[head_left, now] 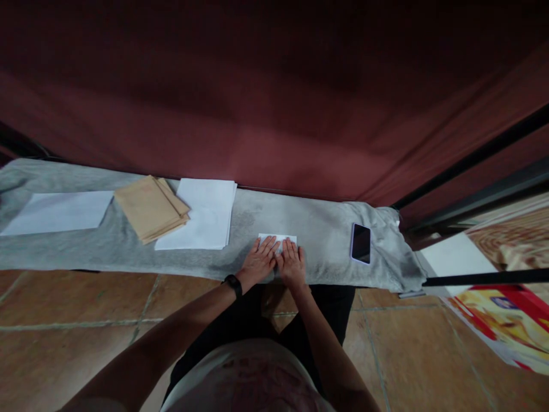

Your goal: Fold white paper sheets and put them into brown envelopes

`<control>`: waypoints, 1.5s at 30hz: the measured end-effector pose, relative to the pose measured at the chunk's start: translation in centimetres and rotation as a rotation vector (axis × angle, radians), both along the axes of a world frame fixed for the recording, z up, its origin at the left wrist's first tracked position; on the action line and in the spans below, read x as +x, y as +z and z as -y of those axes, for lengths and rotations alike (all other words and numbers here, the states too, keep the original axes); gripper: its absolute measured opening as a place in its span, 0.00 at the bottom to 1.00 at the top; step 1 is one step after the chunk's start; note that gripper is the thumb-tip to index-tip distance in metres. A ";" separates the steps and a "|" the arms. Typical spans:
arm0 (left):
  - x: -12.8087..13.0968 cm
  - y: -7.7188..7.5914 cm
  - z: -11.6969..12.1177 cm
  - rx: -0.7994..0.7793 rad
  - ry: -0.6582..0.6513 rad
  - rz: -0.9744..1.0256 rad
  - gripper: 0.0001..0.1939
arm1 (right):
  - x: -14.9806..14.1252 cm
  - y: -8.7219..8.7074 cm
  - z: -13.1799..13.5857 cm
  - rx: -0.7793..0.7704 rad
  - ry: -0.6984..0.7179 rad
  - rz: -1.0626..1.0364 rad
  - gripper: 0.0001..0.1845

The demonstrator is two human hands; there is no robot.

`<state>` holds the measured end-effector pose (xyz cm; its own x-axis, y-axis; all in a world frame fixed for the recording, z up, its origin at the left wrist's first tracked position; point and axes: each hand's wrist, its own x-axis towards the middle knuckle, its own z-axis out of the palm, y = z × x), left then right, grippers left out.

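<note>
Both hands lie flat on a small piece of white paper (278, 237) at the front of the cloth-covered surface. My left hand (259, 260), with a black band on the wrist, covers the paper's left part, its fingers stretched forward. Over the right part rests my right hand (292, 264), fingers also extended. The two hands nearly meet at the fingertips. Only the far edge and corners of the paper show; whether it is folded I cannot tell.
Left of the hands lie a stack of white sheets (206, 214), several brown envelopes (148, 207) overlapping it, and another white sheet (64, 212). A phone (361, 244) lies to the right on the grey cloth (317, 223). A dark red wall (266, 137) stands behind.
</note>
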<state>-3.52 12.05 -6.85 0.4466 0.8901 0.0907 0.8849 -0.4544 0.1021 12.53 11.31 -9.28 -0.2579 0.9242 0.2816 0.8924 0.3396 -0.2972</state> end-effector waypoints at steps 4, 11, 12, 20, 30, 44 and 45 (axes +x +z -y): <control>-0.1 -0.4 0.1 0.018 0.027 0.026 0.29 | 0.5 -0.3 0.1 0.009 -0.054 0.018 0.29; -0.3 -0.3 0.1 0.049 0.023 0.061 0.28 | 2.0 -0.8 0.2 0.050 -0.109 0.053 0.31; -0.3 -0.2 0.1 0.048 0.019 0.060 0.28 | 2.2 -0.8 0.3 0.056 -0.116 0.055 0.31; -0.2 0.4 0.0 0.058 -0.007 0.029 0.28 | 3.2 -1.1 0.3 0.088 -0.155 0.079 0.30; 0.0 0.0 -0.2 0.060 -0.037 0.009 0.28 | 3.4 -0.9 0.4 0.064 -0.187 0.086 0.27; -1.3 -1.2 0.6 0.046 0.095 0.109 0.31 | 4.4 -0.9 0.6 0.050 -0.207 0.011 0.26; -1.5 -1.2 0.9 0.049 0.105 0.107 0.32 | 4.4 -0.8 0.7 0.056 -0.214 0.000 0.26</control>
<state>-5.00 11.18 -8.08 0.3370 0.9246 0.1776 0.9129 -0.3670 0.1786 16.93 10.63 -10.12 -0.0575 0.9407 0.3344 0.9460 0.1583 -0.2829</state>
